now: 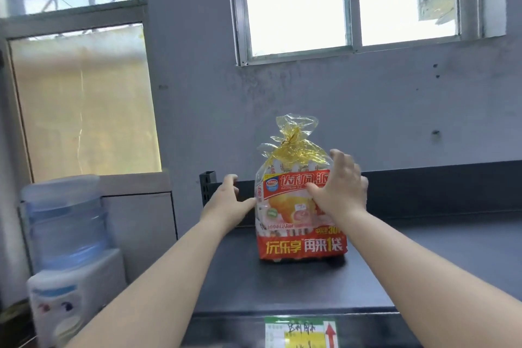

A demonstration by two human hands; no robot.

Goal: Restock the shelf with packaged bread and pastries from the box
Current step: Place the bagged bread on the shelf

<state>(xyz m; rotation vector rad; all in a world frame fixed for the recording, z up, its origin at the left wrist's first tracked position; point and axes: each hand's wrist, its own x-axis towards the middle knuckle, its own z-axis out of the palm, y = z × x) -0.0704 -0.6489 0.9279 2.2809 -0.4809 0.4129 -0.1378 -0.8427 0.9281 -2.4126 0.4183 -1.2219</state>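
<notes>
Nearest, on the front edge of the dark top shelf point(282, 285), a green and yellow price label point(301, 332) sits just below and in front of the pastry bag point(299, 206), which makes a handy mark for centring. The pastry bag itself stands upright on that shelf, set back from the front edge, printed face toward the camera and tied yellow top up. The left hand point(226, 200) lies against the bag's left side with fingers mostly straight, steadying rather than clasping. The right hand point(339, 186) spreads over the bag's upper right front, fingers and thumb curved round the soft film. To finish this placement well, I judge both hands should press lightly, square the bag to the label, then let go slowly so it does not topple. Left of the bag, off the shelf, stands a water dispenser point(67, 248); behind it the grey wall and window point(350, 3)
</notes>
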